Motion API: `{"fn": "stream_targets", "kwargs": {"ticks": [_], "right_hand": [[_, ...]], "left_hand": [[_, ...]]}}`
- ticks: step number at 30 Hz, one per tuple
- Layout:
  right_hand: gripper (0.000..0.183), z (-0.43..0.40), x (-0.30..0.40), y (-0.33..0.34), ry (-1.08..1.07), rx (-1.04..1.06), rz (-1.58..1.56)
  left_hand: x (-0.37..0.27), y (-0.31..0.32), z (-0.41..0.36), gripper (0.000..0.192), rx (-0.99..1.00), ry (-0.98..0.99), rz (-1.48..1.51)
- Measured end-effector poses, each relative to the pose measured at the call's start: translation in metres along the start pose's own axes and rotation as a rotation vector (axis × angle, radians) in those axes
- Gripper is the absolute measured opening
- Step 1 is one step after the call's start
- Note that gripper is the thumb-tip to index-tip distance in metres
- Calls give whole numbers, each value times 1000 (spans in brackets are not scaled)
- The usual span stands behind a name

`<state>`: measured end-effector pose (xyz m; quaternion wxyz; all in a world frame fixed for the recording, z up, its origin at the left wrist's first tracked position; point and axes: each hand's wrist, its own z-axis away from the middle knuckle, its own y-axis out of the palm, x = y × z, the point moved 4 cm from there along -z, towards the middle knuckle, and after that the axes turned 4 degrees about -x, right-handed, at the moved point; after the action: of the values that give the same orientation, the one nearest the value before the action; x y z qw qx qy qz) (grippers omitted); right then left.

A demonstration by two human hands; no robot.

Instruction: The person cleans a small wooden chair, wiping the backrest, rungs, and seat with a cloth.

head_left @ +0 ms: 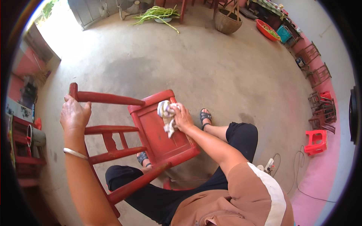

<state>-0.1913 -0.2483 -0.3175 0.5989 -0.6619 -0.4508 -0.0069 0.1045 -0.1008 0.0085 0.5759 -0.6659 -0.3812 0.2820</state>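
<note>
A red painted wooden chair [158,135] lies tipped across my lap, its legs and rails pointing left and its panelled seat facing up. My left hand [75,111] grips the end of a red wooden post at the upper left, with a pale bangle on that wrist. In my right hand [183,117] is a crumpled white patterned cloth [168,113], pressed on the upper right part of the panel. The panel shows scuffs and worn paint along its right edge. My right palm and the cloth under the fingers are partly hidden.
Beyond lie long green stalks [159,12], a woven basket [227,21] and a red basin [267,30]. Small wooden chairs [319,75] and a red plastic stool [316,142] line the right wall, near a power strip [269,165] with cables. A grey bucket [36,135] stands left.
</note>
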Motion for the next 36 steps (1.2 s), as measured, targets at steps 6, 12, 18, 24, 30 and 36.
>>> {"fn": "stream_targets", "kwargs": {"ticks": [6,12,18,24,30,36], "right_hand": [[65,-91,-5,23,334,18,-7],[78,-26,-24,3,299,85,-1],[85,61,-18,-24,286,259,154],[44,61,32,-81,-51,725,244],[49,-55,72,-50,-65,372,45],[59,-51,59,32,30,135,432]], "left_hand": [[-10,-4,7,68,29,-28,-5],[-13,-2,6,71,-2,6,40],[-8,4,3,67,19,-22,39],[-5,-2,-2,69,28,-21,30],[-8,2,2,73,89,-62,42],[-5,6,0,76,91,-77,46]]}}
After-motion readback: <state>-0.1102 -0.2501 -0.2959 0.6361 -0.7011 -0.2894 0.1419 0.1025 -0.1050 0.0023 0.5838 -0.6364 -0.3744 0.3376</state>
